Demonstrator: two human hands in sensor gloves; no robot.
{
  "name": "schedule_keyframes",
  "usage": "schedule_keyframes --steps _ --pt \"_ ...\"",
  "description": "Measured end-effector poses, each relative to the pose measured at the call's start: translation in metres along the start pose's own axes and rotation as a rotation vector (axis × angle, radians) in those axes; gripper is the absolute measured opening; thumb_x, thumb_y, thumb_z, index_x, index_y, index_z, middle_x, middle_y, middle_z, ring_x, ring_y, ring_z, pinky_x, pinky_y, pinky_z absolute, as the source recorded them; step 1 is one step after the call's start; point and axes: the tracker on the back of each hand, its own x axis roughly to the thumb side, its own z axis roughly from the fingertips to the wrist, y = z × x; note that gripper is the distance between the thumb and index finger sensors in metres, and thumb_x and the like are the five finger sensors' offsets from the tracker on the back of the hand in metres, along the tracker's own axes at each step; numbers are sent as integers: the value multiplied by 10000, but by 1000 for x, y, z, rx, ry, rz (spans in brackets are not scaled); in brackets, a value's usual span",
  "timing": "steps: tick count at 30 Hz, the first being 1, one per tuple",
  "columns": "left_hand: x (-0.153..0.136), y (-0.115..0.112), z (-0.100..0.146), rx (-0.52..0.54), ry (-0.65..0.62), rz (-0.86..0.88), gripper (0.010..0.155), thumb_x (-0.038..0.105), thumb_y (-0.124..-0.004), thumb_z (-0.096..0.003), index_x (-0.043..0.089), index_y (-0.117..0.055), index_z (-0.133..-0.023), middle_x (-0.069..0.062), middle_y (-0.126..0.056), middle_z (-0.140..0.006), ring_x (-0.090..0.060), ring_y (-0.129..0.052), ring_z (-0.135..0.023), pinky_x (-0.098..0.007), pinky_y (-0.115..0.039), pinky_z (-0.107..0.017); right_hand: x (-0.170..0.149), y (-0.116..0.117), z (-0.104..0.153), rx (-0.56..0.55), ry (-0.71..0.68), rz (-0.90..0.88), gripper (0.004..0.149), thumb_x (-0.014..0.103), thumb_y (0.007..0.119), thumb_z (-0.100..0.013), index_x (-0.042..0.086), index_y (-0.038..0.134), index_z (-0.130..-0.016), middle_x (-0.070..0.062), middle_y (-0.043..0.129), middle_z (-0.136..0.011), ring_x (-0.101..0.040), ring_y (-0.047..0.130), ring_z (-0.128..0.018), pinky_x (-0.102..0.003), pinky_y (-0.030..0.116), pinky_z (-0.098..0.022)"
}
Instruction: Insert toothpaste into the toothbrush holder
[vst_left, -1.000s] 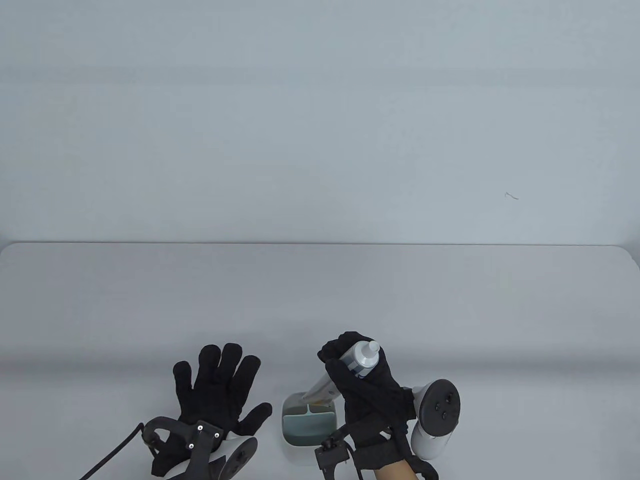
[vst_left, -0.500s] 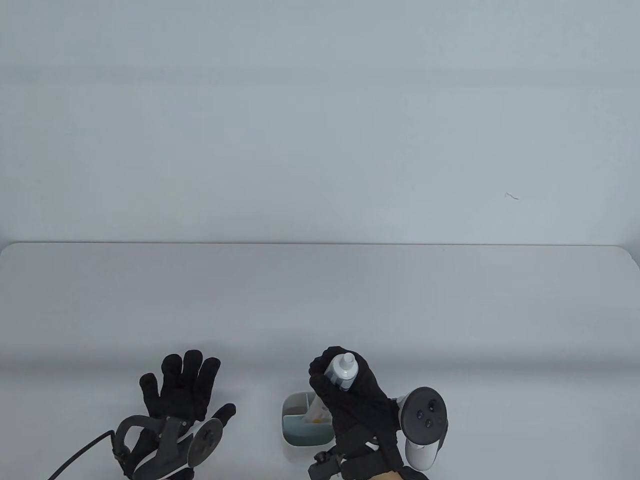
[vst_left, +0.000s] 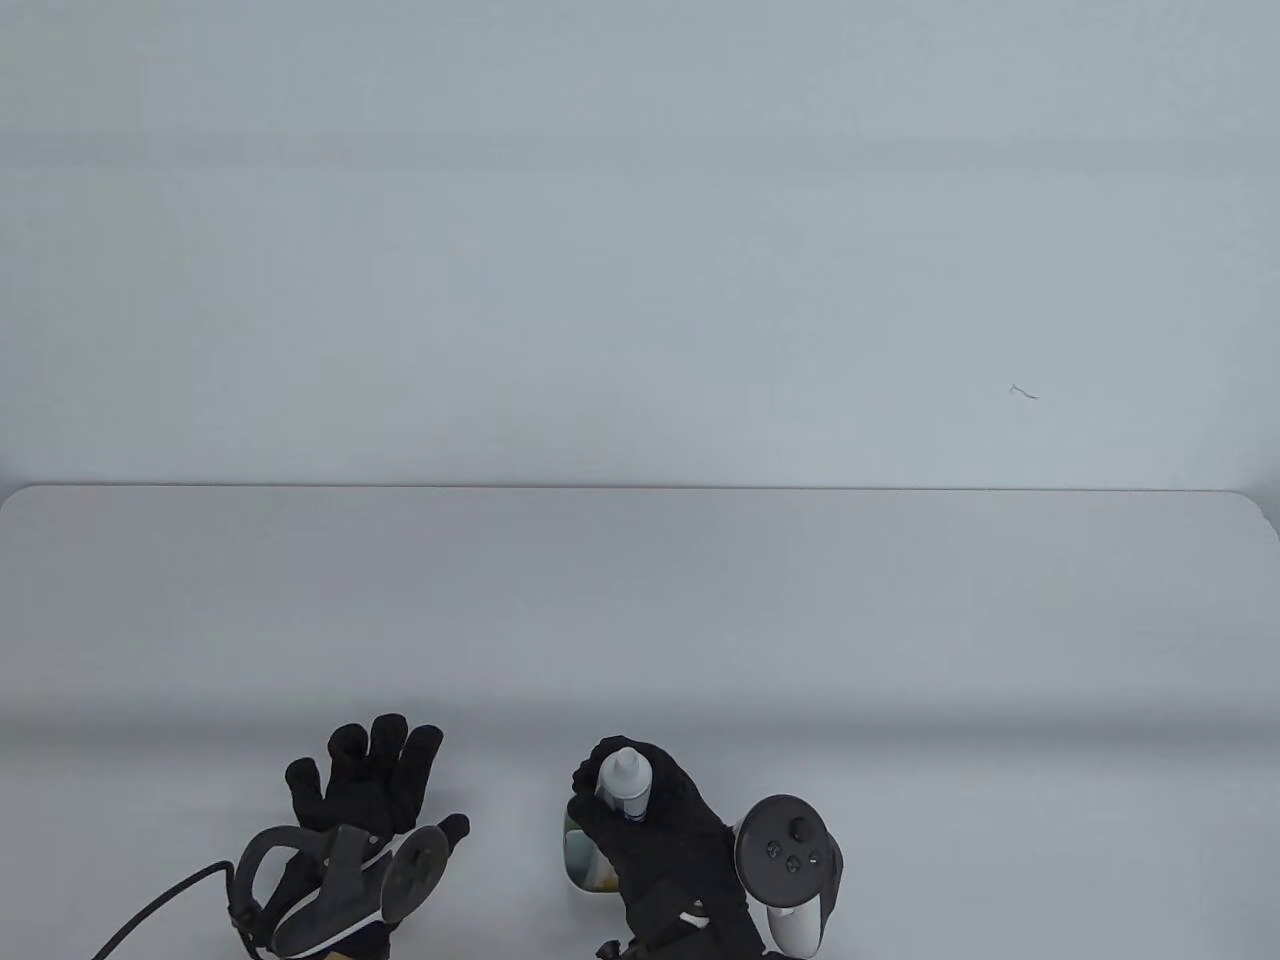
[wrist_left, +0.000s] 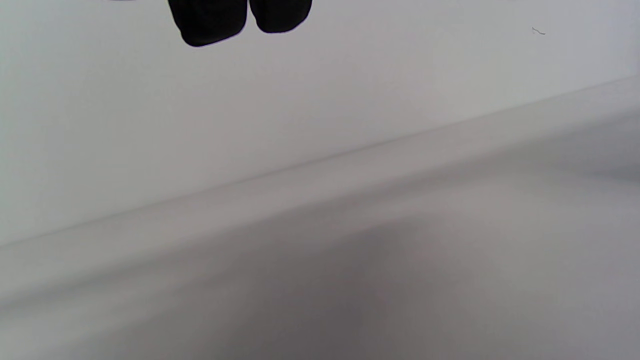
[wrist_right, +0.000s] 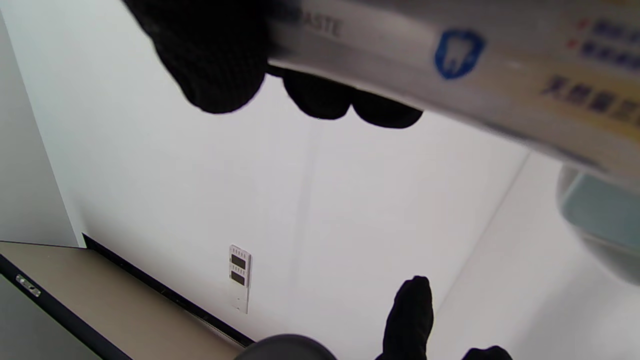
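Note:
My right hand (vst_left: 655, 830) grips a white toothpaste tube (vst_left: 624, 782) near its cap, holding it upright with the cap up, directly over the toothbrush holder (vst_left: 578, 856). The holder is a white cup with a blue-grey inside; only its left rim shows beside the glove. The tube's lower end is hidden behind my hand. In the right wrist view the tube (wrist_right: 450, 65) runs across the top, held by my fingers (wrist_right: 215, 65), its far end at the holder (wrist_right: 600, 210). My left hand (vst_left: 365, 775) lies flat on the table, fingers spread, holding nothing, well left of the holder.
The white table (vst_left: 900, 620) stretches back to a straight far edge against a pale wall. A black cable (vst_left: 160, 905) trails from the left wrist rig. In the left wrist view only two fingertips (wrist_left: 210, 25) and bare table show.
My right hand has moved toward me and left, turning the tube from slanted to upright and lowering it over the holder. The left hand drew back and left, then stayed.

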Motion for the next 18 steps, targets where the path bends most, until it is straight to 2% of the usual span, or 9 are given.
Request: schedule_keyframes --steps 7,18 --pt "0 -1 -1 -9 -2 8 807 635 -458 -576 133 -188 -1148 -247 -411 -1228 -591 -542 -1069 -782 -486 -641 -13 6 1 12 21 27 855 462 837 -380 137 447 -1068 -127 619 -1052 -395 666 -959 -607 522 -696" --pt "0 -2 -2 -21 -3 18 801 630 -461 -577 136 -192 -1147 -246 -417 -1227 -587 -551 -1068 -778 -492 -644 -19 3 0 1 42 43 804 446 850 -400 174 473 -1055 -110 628 -1054 -404 673 -957 -610 525 -692"
